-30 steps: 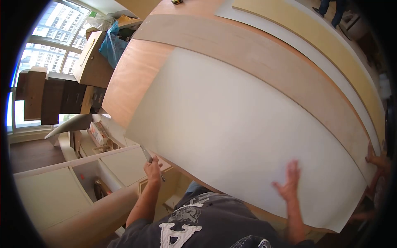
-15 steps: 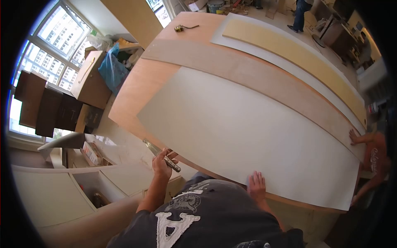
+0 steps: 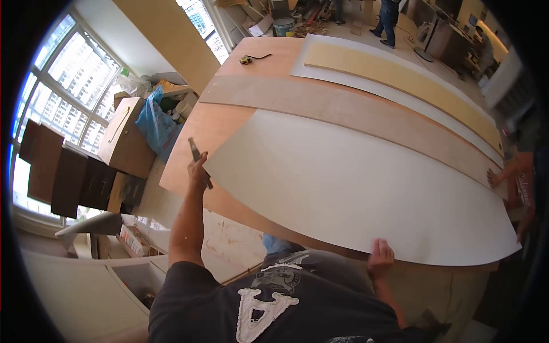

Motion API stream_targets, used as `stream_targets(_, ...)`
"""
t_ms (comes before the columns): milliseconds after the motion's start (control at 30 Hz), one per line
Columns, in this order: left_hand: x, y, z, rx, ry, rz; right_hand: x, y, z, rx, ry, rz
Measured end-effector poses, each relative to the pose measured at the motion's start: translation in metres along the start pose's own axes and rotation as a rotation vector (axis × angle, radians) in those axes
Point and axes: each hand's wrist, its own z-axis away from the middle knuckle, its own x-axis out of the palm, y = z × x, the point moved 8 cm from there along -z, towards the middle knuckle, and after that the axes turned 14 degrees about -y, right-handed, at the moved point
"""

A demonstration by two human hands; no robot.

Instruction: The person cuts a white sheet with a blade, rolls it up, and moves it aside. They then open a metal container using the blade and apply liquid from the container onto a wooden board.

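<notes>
My left hand (image 3: 197, 171) is closed around a slim hand tool (image 3: 194, 147) with a narrow metallic end and a dark handle. It hovers over the plywood panel (image 3: 226, 200), close to the left corner of a large white sheet (image 3: 354, 188). Along the sheet's near edge, my right hand (image 3: 381, 258) has its fingers curled over the rim, with the thumb hidden. The sheet lies on the plywood and bows at its near side. A long brownish board (image 3: 343, 117) rests along its far edge.
At the right, another person's hand (image 3: 494, 178) presses on the brownish board. A yellowish board (image 3: 400, 82) lies on a second white sheet (image 3: 297, 68) behind. A tape measure (image 3: 246, 59) sits at the far left. Cabinets (image 3: 80, 286) stand beside me at left; another person (image 3: 388, 23) stands behind.
My left hand has swung forward and left with the tool, from beside my body to over the plywood. My right hand went from flat on the sheet to curled at its edge.
</notes>
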Motion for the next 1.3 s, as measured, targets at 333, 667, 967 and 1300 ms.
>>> stream_targets(333,0.141,0.046,-0.271,0.401,-0.300,-1.013,-0.033,-0.021,-0.014,0.640,-0.123,0.404)
stream_targets(667,0.204,-0.005,-0.359,0.548,-0.310,-1.263,-0.100,-0.030,-0.075,0.706,-0.084,0.451)
stream_targets(967,0.205,0.004,-0.353,0.587,-0.339,-1.282,-0.160,-0.020,-0.121,0.589,0.035,0.379)
stream_targets(1300,0.202,0.007,-0.354,0.501,-0.354,-1.236,-0.233,0.001,-0.199,0.450,0.160,0.278)
